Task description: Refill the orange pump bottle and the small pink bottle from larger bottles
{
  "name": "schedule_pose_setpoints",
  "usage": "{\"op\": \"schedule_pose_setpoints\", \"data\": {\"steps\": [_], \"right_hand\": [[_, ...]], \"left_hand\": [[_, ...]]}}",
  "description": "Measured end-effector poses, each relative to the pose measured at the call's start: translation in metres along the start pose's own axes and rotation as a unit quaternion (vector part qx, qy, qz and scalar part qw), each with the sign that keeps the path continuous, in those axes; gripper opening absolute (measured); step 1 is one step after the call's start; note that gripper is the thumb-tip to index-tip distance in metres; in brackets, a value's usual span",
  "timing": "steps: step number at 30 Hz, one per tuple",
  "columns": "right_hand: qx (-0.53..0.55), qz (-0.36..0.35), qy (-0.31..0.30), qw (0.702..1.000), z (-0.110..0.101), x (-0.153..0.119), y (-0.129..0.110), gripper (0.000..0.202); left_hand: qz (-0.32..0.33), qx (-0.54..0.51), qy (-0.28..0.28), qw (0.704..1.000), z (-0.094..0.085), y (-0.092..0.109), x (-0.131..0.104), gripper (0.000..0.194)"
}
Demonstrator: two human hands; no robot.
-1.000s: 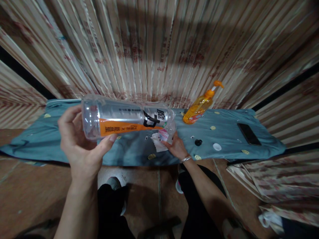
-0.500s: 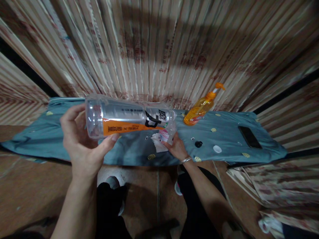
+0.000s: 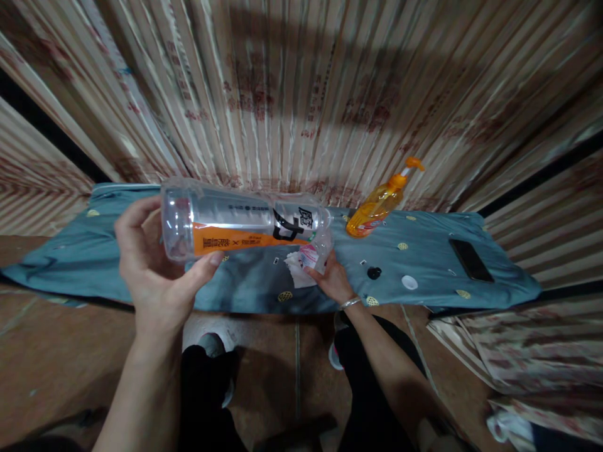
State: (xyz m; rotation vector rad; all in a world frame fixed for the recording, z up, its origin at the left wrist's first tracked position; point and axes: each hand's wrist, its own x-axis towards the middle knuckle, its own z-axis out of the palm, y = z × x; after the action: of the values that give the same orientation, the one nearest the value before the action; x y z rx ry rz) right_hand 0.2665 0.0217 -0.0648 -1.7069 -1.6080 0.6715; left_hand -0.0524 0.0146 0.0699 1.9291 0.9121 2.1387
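Observation:
My left hand (image 3: 155,270) is closed around the base end of a large clear plastic bottle (image 3: 235,220) with a silver and orange label. The bottle lies sideways in the air, its narrow end to the right and no cap visible. Beyond that end, my right hand (image 3: 333,276) is closed on a clear plastic thing (image 3: 323,246), partly hidden behind the bottle; its kind is unclear. A pink-and-white printed patch (image 3: 308,256) and a crumpled piece of white paper (image 3: 298,275) are by its fingers. An orange pump bottle (image 3: 377,208) with yellow-orange liquid stands farther right.
A teal cloth with pineapple prints (image 3: 424,257) covers the long narrow table. On it lie a small black cap-like piece (image 3: 374,273), a white disc (image 3: 409,282) and a black phone (image 3: 471,260). Striped curtains (image 3: 301,94) hang close behind and at both sides.
Almost nothing differs. Both hands keep their holds and places, and the big bottle has turned very slightly about its length.

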Motion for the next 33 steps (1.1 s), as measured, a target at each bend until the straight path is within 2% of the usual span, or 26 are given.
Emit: {"op": "schedule_pose_setpoints", "data": {"steps": [5,15,23,28,33], "right_hand": [[0.014,-0.027,0.008,1.000,0.0020,0.0015,0.0049,0.072],[0.001,-0.012,0.002,1.000,0.0023,0.0011,0.0038,0.072],[0.000,-0.003,0.001,1.000,0.0013,0.0010,0.0012,0.073],[-0.001,-0.001,-0.015,1.000,-0.0001,0.0006,0.0021,0.076],[0.000,-0.001,-0.013,1.000,0.0010,0.0005,0.0030,0.076]], "left_hand": [[-0.038,0.004,0.018,0.999,-0.0014,-0.0007,-0.0014,0.089],[0.006,-0.013,-0.006,1.000,-0.0016,-0.0024,-0.0014,0.090],[-0.045,0.006,0.020,0.999,-0.0025,-0.0008,-0.0019,0.090],[-0.044,0.006,0.027,0.999,-0.0018,0.0009,-0.0021,0.090],[-0.026,-0.003,0.011,1.000,-0.0018,0.0001,-0.0017,0.092]]}}
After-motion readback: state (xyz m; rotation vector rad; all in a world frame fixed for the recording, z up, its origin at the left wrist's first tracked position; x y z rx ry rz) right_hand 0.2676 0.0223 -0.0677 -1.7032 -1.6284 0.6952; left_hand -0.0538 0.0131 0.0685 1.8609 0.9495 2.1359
